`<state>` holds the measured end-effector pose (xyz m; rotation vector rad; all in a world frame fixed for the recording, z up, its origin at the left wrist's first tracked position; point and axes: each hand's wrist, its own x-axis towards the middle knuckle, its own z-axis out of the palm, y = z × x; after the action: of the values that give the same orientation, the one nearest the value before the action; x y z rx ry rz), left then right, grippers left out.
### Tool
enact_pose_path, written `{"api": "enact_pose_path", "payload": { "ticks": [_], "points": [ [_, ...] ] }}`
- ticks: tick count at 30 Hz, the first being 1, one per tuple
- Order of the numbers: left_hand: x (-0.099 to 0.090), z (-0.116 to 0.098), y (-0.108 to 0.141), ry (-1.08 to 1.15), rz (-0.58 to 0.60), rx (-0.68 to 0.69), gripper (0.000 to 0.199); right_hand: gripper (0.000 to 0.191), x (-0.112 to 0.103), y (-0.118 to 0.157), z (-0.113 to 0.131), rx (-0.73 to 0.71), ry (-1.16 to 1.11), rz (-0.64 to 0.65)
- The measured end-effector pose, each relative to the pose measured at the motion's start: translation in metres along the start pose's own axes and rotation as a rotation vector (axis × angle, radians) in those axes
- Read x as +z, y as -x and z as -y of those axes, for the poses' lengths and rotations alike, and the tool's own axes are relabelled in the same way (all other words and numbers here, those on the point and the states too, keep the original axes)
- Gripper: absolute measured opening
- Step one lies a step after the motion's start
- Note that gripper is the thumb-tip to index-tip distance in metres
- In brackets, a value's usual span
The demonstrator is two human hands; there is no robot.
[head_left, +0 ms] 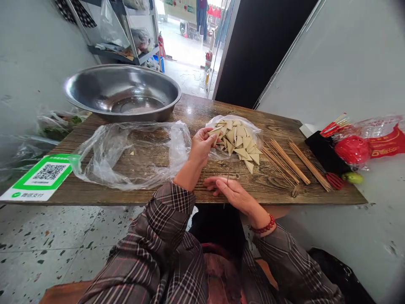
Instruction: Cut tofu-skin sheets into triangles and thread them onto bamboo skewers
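Pale tan triangular pieces lie in a heap on a clear plastic bag at the middle of the wooden table. At the heap's left edge my left hand pinches one triangular piece between thumb and fingers. Nearer the table's front edge, my right hand is closed on a thin wooden stick, which stands up from the fingers toward the heap. Bundles of similar sticks lie to the right of the heap.
A large steel basin stands at the back left. Before it lies a crumpled clear plastic bag, beside a green QR-code card. Red packets and a black pouch occupy the right end.
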<state>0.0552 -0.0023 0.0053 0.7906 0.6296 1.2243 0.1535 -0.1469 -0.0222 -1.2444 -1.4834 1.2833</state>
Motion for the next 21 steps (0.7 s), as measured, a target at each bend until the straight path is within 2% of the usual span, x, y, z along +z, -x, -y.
{"api": "enact_pose_path", "payload": {
  "ticks": [2,5,6,9,14,21],
  "points": [
    [0.001,-0.001,0.002,0.009,0.0,-0.014,0.03,0.047,-0.01,-0.007,-0.006,-0.032,0.056,-0.112],
    [0.003,-0.003,0.004,0.027,0.026,-0.074,0.026,0.05,-0.039,-0.01,-0.01,-0.022,0.112,-0.459],
    [0.003,-0.003,0.004,0.038,0.04,-0.097,0.025,0.052,-0.049,-0.008,-0.01,-0.006,0.096,-0.495],
    [0.002,-0.003,0.005,0.069,0.084,-0.142,0.023,0.058,-0.067,0.01,-0.003,0.016,0.1,-0.43],
    [0.0,-0.001,0.004,0.074,0.135,-0.186,0.017,0.06,-0.06,0.032,0.003,0.043,0.197,-0.298],
    [0.002,-0.006,0.008,0.081,0.17,-0.261,0.014,0.061,-0.056,0.021,-0.005,0.113,0.226,-0.174]
  ]
}}
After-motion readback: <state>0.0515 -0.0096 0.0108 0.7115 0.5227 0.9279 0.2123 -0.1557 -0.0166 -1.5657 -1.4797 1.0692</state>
